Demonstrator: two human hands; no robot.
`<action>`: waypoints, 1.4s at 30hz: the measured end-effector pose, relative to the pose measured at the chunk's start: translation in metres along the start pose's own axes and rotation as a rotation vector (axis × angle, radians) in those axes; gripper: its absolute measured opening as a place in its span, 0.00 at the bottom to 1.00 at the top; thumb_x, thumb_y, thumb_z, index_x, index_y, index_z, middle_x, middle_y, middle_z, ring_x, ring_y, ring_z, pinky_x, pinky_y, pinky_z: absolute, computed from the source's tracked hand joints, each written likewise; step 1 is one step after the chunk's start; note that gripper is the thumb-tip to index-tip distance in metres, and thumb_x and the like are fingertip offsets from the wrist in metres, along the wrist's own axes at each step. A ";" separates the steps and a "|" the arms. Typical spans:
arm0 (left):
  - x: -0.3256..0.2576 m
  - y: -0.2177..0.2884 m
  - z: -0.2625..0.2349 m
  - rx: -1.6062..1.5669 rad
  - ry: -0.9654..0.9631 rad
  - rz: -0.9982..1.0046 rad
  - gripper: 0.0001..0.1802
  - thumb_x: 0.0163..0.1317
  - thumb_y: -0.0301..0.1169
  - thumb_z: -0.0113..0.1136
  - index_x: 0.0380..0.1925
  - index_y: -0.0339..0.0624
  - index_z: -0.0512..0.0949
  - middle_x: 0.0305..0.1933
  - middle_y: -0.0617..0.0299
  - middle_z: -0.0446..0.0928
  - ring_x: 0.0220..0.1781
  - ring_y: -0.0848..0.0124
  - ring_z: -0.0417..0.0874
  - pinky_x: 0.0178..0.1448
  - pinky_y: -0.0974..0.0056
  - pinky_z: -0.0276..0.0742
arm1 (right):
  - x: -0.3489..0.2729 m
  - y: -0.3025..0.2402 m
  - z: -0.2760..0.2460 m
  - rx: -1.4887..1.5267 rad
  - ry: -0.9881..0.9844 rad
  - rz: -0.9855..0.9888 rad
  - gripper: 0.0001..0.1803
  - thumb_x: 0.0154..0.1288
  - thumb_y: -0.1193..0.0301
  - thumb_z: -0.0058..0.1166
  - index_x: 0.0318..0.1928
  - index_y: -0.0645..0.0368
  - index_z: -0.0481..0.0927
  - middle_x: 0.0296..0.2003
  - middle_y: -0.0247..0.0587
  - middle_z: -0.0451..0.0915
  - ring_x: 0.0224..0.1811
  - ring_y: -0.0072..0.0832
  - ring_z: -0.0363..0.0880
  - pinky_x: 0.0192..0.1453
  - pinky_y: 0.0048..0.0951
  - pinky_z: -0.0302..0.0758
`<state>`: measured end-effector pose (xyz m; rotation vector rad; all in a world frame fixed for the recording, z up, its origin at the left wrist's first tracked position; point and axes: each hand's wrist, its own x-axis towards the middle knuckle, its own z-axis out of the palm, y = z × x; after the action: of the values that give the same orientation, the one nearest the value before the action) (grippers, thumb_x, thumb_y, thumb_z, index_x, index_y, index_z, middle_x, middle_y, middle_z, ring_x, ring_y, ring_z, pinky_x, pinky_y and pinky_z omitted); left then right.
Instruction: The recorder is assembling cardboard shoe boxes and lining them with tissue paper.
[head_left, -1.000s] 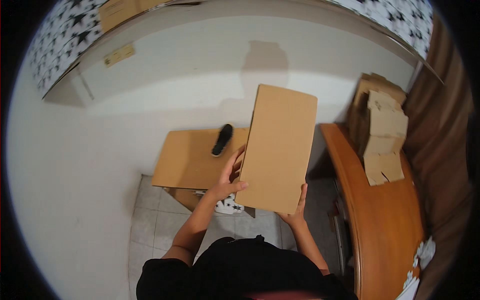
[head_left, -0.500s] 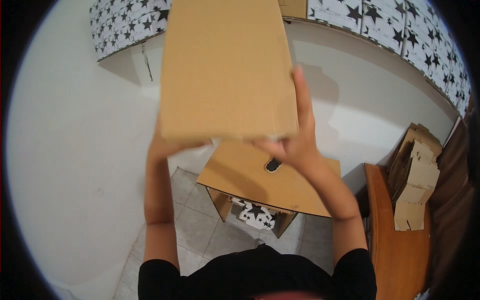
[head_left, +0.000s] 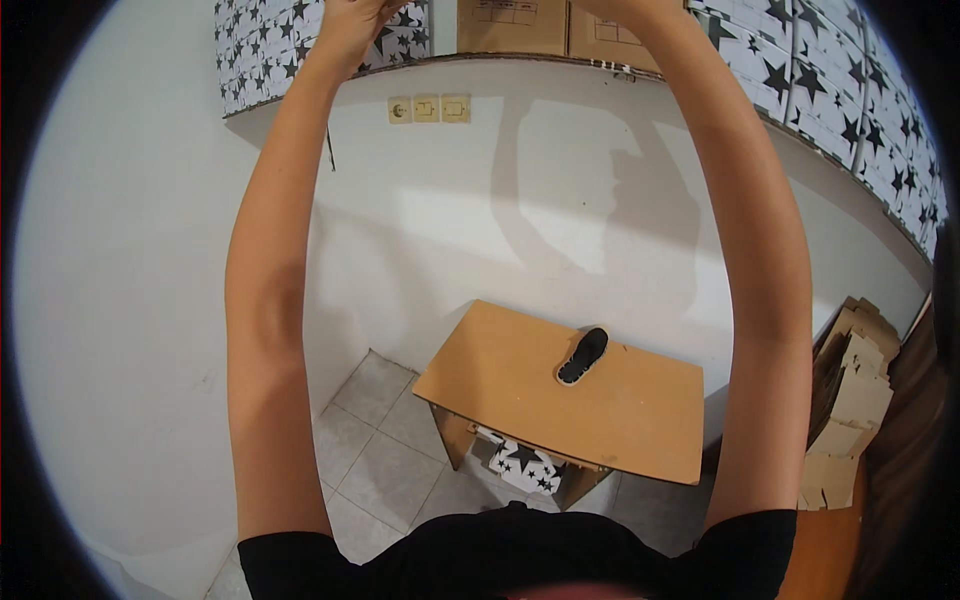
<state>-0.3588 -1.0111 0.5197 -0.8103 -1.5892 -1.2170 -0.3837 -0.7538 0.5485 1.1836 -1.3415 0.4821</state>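
Both my arms reach up to a high shelf (head_left: 540,60) on the wall. At the upper edge, my left hand (head_left: 358,22) is in front of white cartons with black stars (head_left: 275,45), its visible fingers bent; what they hold, if anything, is out of sight. My right hand (head_left: 628,8) is mostly cut off by the frame's top, near a brown cardboard box (head_left: 612,38), and its fingers are hidden. Another brown cardboard box (head_left: 512,28) stands beside that one, between my hands. The large plain box from before is not identifiable now.
Below stands a small wooden table (head_left: 500,365) with a black, shoe-sole-shaped item (head_left: 583,356) on top. A star-patterned carton (head_left: 525,465) is underneath. Flattened cardboard (head_left: 850,400) leans at the right by a brown curtain (head_left: 910,400). Switches and a socket (head_left: 427,109) sit under the shelf.
My hands have risen from in front of me to the shelf, arms now stretched. The large cardboard box they gripped no longer fills the upper middle, uncovering wall, switches and table.
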 end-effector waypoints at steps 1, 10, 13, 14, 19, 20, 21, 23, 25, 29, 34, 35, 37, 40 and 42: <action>0.008 -0.009 -0.006 0.011 0.032 0.003 0.39 0.53 0.48 0.63 0.58 0.38 0.60 0.43 0.61 0.73 0.36 0.75 0.77 0.35 0.72 0.76 | 0.004 0.000 0.005 0.011 0.010 -0.007 0.50 0.53 0.59 0.57 0.66 0.68 0.41 0.56 0.70 0.63 0.62 0.52 0.61 0.66 0.40 0.59; 0.045 -0.055 0.015 0.144 0.073 -0.071 0.36 0.60 0.55 0.52 0.60 0.44 0.60 0.42 0.60 0.74 0.37 0.73 0.76 0.35 0.70 0.75 | 0.012 0.037 0.037 -0.182 -0.025 0.130 0.47 0.53 0.58 0.59 0.66 0.64 0.48 0.47 0.65 0.72 0.53 0.51 0.69 0.59 0.45 0.63; 0.070 -0.077 0.002 0.144 0.028 0.228 0.38 0.59 0.54 0.53 0.63 0.45 0.57 0.44 0.60 0.74 0.40 0.72 0.76 0.42 0.68 0.73 | 0.017 0.046 0.050 -0.241 0.075 0.053 0.44 0.53 0.58 0.59 0.64 0.64 0.52 0.48 0.61 0.72 0.54 0.51 0.67 0.59 0.46 0.61; 0.061 -0.069 0.018 0.098 0.005 -0.073 0.39 0.59 0.52 0.55 0.64 0.47 0.55 0.45 0.59 0.73 0.45 0.71 0.74 0.49 0.65 0.70 | 0.013 0.058 0.051 -0.279 0.132 0.050 0.40 0.53 0.59 0.59 0.62 0.63 0.57 0.48 0.58 0.72 0.54 0.51 0.66 0.60 0.46 0.60; 0.058 -0.072 0.033 0.212 -0.030 -0.144 0.37 0.59 0.49 0.56 0.64 0.48 0.55 0.47 0.58 0.72 0.47 0.69 0.73 0.51 0.61 0.70 | 0.009 0.064 0.057 -0.395 0.098 0.057 0.27 0.54 0.60 0.57 0.53 0.57 0.69 0.47 0.53 0.71 0.54 0.49 0.64 0.60 0.48 0.56; 0.062 -0.076 0.033 0.240 -0.008 -0.174 0.37 0.59 0.49 0.56 0.64 0.48 0.56 0.47 0.58 0.72 0.48 0.69 0.73 0.50 0.60 0.71 | 0.009 0.070 0.063 -0.437 0.128 0.034 0.24 0.54 0.60 0.57 0.50 0.56 0.71 0.47 0.52 0.71 0.54 0.48 0.63 0.60 0.48 0.55; 0.064 -0.082 0.033 0.239 -0.009 -0.175 0.37 0.59 0.49 0.56 0.64 0.48 0.56 0.47 0.58 0.72 0.48 0.69 0.73 0.50 0.60 0.71 | 0.009 0.074 0.067 -0.481 0.158 0.012 0.21 0.54 0.60 0.56 0.48 0.55 0.73 0.46 0.50 0.71 0.54 0.46 0.62 0.60 0.49 0.53; 0.068 -0.095 0.034 0.143 -0.042 -0.114 0.35 0.60 0.46 0.56 0.63 0.45 0.56 0.48 0.56 0.72 0.49 0.68 0.73 0.51 0.60 0.71 | 0.004 0.080 0.076 -0.485 0.176 -0.003 0.21 0.55 0.61 0.55 0.48 0.56 0.74 0.48 0.50 0.70 0.56 0.46 0.61 0.61 0.51 0.52; 0.070 -0.105 0.034 0.134 -0.052 -0.082 0.35 0.60 0.45 0.56 0.62 0.42 0.57 0.49 0.55 0.72 0.49 0.67 0.73 0.51 0.62 0.71 | -0.001 0.084 0.082 -0.493 0.192 -0.019 0.20 0.55 0.61 0.54 0.47 0.56 0.74 0.49 0.50 0.69 0.57 0.46 0.60 0.61 0.52 0.51; 0.075 -0.118 0.037 0.155 -0.043 -0.002 0.34 0.61 0.42 0.56 0.60 0.33 0.57 0.50 0.51 0.72 0.49 0.67 0.73 0.51 0.65 0.72 | -0.010 0.085 0.085 -0.555 0.126 0.005 0.19 0.54 0.65 0.52 0.47 0.56 0.75 0.52 0.51 0.67 0.61 0.47 0.56 0.64 0.58 0.45; 0.080 -0.125 0.042 0.222 0.001 -0.019 0.33 0.60 0.41 0.57 0.58 0.32 0.58 0.50 0.50 0.72 0.46 0.68 0.75 0.48 0.66 0.73 | -0.020 0.079 0.076 -0.546 0.053 0.023 0.19 0.52 0.66 0.52 0.47 0.57 0.75 0.53 0.52 0.66 0.62 0.47 0.55 0.66 0.62 0.41; 0.079 -0.126 0.044 0.253 0.029 -0.027 0.33 0.60 0.40 0.58 0.58 0.32 0.58 0.50 0.49 0.72 0.45 0.68 0.75 0.48 0.66 0.73 | -0.024 0.076 0.073 -0.546 0.037 0.011 0.20 0.52 0.66 0.52 0.47 0.57 0.75 0.53 0.52 0.66 0.62 0.47 0.55 0.66 0.62 0.41; 0.077 -0.131 0.042 0.184 0.087 -0.005 0.34 0.58 0.39 0.60 0.57 0.32 0.57 0.48 0.50 0.72 0.45 0.68 0.76 0.47 0.66 0.74 | -0.027 0.069 0.067 -0.548 0.022 0.000 0.20 0.52 0.66 0.52 0.46 0.58 0.75 0.53 0.52 0.66 0.62 0.48 0.55 0.66 0.62 0.41; 0.070 -0.125 0.053 0.200 0.182 0.039 0.34 0.57 0.38 0.61 0.56 0.32 0.57 0.48 0.49 0.71 0.47 0.66 0.75 0.48 0.65 0.74 | -0.036 0.064 0.046 -0.506 0.025 -0.055 0.17 0.51 0.66 0.52 0.42 0.58 0.77 0.53 0.51 0.67 0.61 0.48 0.56 0.66 0.62 0.41; 0.063 -0.116 0.053 0.561 0.331 0.277 0.32 0.54 0.36 0.62 0.54 0.32 0.60 0.50 0.44 0.69 0.52 0.59 0.72 0.54 0.60 0.68 | -0.042 0.055 0.030 -0.488 -0.023 -0.081 0.15 0.51 0.66 0.52 0.39 0.58 0.78 0.51 0.49 0.68 0.60 0.47 0.57 0.65 0.61 0.43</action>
<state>-0.4993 -0.9964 0.5367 -0.4183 -1.3864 -0.6174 -0.4547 -0.7442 0.5254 0.8344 -1.3277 0.0712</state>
